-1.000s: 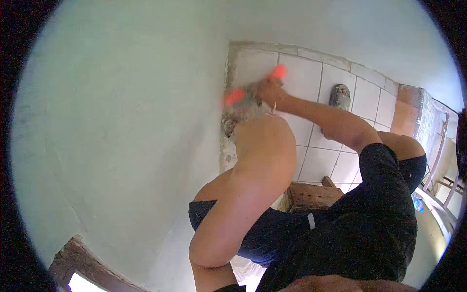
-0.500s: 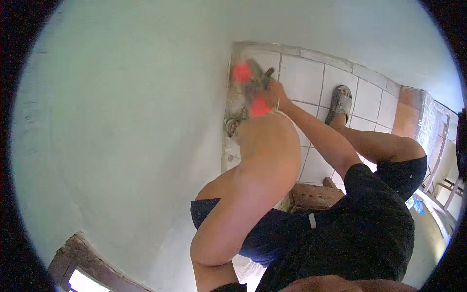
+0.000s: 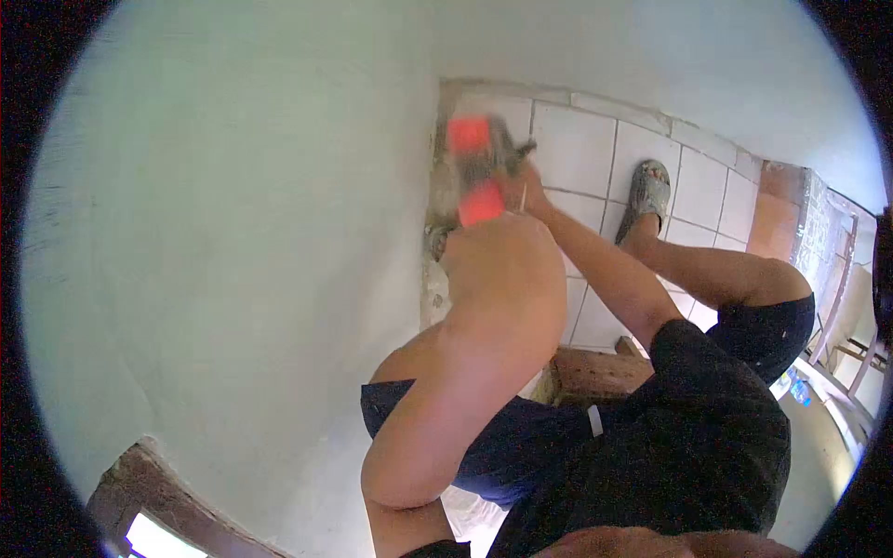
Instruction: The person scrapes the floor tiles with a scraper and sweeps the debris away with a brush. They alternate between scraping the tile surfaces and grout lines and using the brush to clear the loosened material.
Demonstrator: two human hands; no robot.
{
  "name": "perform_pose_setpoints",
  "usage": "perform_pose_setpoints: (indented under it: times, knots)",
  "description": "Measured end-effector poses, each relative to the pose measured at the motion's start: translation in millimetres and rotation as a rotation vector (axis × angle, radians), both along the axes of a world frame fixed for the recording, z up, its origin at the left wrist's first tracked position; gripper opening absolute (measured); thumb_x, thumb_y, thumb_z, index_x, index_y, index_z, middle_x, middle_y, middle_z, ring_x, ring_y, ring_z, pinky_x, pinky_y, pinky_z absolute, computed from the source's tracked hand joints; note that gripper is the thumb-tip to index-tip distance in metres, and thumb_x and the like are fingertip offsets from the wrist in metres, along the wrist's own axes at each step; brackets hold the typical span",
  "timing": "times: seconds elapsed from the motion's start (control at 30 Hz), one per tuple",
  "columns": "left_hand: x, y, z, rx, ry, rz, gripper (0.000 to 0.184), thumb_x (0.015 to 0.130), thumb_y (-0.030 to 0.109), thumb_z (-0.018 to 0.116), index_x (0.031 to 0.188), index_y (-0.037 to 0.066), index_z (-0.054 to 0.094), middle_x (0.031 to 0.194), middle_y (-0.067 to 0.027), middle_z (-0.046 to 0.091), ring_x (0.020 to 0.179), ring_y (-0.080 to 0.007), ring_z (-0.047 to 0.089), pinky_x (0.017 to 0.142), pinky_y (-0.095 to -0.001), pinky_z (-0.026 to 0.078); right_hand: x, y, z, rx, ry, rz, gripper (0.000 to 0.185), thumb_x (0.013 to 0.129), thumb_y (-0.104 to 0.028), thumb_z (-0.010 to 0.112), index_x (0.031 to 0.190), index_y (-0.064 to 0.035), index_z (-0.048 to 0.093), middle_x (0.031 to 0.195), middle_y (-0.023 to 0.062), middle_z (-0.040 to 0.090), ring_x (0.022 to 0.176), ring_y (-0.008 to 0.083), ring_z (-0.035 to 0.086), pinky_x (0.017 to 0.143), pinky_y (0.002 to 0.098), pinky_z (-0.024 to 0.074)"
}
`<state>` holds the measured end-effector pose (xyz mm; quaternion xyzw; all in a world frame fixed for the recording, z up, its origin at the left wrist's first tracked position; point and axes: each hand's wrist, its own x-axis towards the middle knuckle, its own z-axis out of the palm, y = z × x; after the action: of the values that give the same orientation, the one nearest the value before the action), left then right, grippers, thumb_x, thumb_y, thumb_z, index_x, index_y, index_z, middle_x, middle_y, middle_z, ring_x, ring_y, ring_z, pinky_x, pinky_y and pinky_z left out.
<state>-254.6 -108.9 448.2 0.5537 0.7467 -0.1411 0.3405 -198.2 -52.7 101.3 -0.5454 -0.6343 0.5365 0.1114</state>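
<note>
Presently: right hand [image 3: 527, 186], fingers gripping blurred red-and-black tool [image 3: 487, 169]; left hand hidden, grip indeterminable; work seemingly underway, wall-base strip [image 3: 433, 299] rough, finished portion indistinguishable.

From the person's head, one camera looks down past the near torso [image 3: 651, 456] to tiled floor [image 3: 572, 139].

the right hand [image 3: 528, 184] grips a motion-blurred red-and-dark tool [image 3: 484, 166] near the base of the pale wall [image 3: 233, 232], by the white floor tiles [image 3: 574, 144], where one grey open-toed shoe [image 3: 651, 191] rests, with a wooden block [image 3: 600, 374] beside the dark clothing [image 3: 670, 437].
</note>
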Motion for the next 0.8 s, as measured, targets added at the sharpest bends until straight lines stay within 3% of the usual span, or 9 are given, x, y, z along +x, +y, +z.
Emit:
perform_pose_setpoints:
  times: [0.07,0.13,0.2,0.27,0.4,0.5,0.63,0.73,0.8]
  knots:
    - [1,4,1,-0.036,-0.025,-0.032,0.012,0.077,0.008,0.062,0.085,0.005,0.070,0.084,-0.0140,0.069,0.081,-0.0260,0.069,0.067,-0.0352,0.053,-29,36,-39,0.114,-0.034,-0.061,0.053,0.076,-0.037,0.069,0.104,0.0064,0.060,0.095,0.0273,0.066,0.090,0.0404,0.065,0.075,0.0471,0.0509]
    - [1,12,0,-0.048,-0.030,-0.064,0.012,0.077,0.009,0.062,0.085,0.005,0.070,0.085,-0.0141,0.069,0.083,-0.0259,0.069,0.067,-0.0357,0.053,-58,52,-60,0.210,-0.046,-0.248,0.048,0.078,-0.034,0.069,0.111,-0.0010,0.057,0.087,0.0178,0.067,0.084,0.0304,0.067,0.072,0.0440,0.0526]
    - [2,13,-4,-0.035,-0.024,-0.100,0.013,0.076,0.010,0.063,0.087,0.005,0.070,0.085,-0.0133,0.069,0.084,-0.0252,0.069,0.067,-0.0358,0.053,-48,21,-89,-0.176,0.171,0.184,0.048,0.077,-0.037,0.070,0.107,-0.0005,0.058,0.088,0.0190,0.067,0.089,0.0308,0.066,0.074,0.0453,0.0517]
    - [2,10,-4,-0.006,-0.019,-0.090,0.014,0.076,0.010,0.062,0.087,0.005,0.070,0.085,-0.0131,0.069,0.083,-0.0253,0.069,0.067,-0.0356,0.053,-29,-37,-29,0.099,0.029,0.247,0.047,0.079,-0.040,0.064,0.100,0.0023,0.064,0.097,0.0271,0.065,0.091,0.0393,0.065,0.075,0.0461,0.0506]
    - [3,2,-7,0.002,-0.037,-0.051,0.028,0.070,0.022,0.070,0.085,-0.002,0.067,0.085,-0.0195,0.068,0.082,-0.0326,0.068,0.072,-0.0423,0.053,-15,-4,49,0.065,0.041,0.108,0.045,0.080,-0.039,0.064,0.100,0.0016,0.064,0.090,0.0237,0.067,0.085,0.0342,0.067,0.072,0.0456,0.0508]
    - [5,5,-1,-0.022,0.017,-0.121,0.018,0.075,0.011,0.064,0.089,0.006,0.071,0.090,-0.0131,0.070,0.085,-0.0255,0.069,0.067,-0.0357,0.053,-39,34,-22,0.209,-0.020,-0.106,0.046,0.080,-0.038,0.065,0.105,0.0000,0.062,0.082,0.0193,0.068,0.080,0.0330,0.067,0.072,0.0450,0.0518]
    - [6,15,-14,-0.116,-0.030,-0.044,0.027,0.071,0.021,0.069,0.087,0.000,0.069,0.088,-0.0193,0.068,0.087,-0.0315,0.067,0.075,-0.0425,0.052,-62,39,-28,-0.024,0.140,-0.257,0.051,0.079,-0.037,0.066,0.114,-0.0017,0.058,0.087,0.0179,0.069,0.087,0.0329,0.067,0.076,0.0440,0.0519]
    - [8,13,-14,-0.105,-0.031,-0.108,0.027,0.071,0.022,0.069,0.088,0.001,0.069,0.088,-0.0190,0.068,0.087,-0.0312,0.067,0.075,-0.0428,0.052,-28,-38,-58,0.089,-0.052,0.052,0.054,0.080,-0.038,0.066,0.117,0.0007,0.055,0.102,0.0195,0.067,0.101,0.0317,0.063,0.082,0.0426,0.0501]
    - [10,13,-9,-0.086,0.008,-0.168,0.019,0.074,0.014,0.064,0.090,0.006,0.072,0.092,-0.0120,0.070,0.088,-0.0251,0.068,0.066,-0.0378,0.052,-15,-24,31,-0.089,0.203,-0.024,0.052,0.081,-0.037,0.065,0.115,0.0012,0.057,0.101,0.0199,0.067,0.099,0.0325,0.063,0.081,0.0425,0.0502]
